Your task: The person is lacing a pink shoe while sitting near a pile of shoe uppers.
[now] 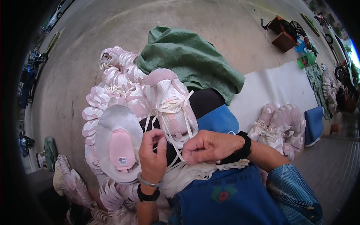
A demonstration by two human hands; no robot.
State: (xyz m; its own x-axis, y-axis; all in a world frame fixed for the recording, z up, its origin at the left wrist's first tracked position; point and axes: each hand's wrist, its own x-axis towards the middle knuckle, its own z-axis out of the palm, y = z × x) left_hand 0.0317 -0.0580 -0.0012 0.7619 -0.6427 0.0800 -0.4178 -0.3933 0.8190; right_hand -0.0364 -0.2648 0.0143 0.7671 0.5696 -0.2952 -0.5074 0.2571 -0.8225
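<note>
A pink and white shoe upper (167,88) lies in front of me, its toe end pointing away. Loose white shoelace (170,109) crosses its top in loops and hangs toward me. My right hand (206,147) is closed at the near end, pinching a strand of the lace. Just left of it, my left hand (153,153) has its fingers curled toward the thumb; whether lace is between them is hidden. Beside the left hand rests a white oval piece with a pink pad (122,150) and a small label. A bundle of white laces (193,174) lies across my lap.
Rows of pink and white shoe uppers (95,120) are stacked at left. Behind them lies a green sheet (187,56). On a white sheet (273,84) at right sits another pile of uppers (279,125). A brown box (284,40) and parked vehicles stand farther off.
</note>
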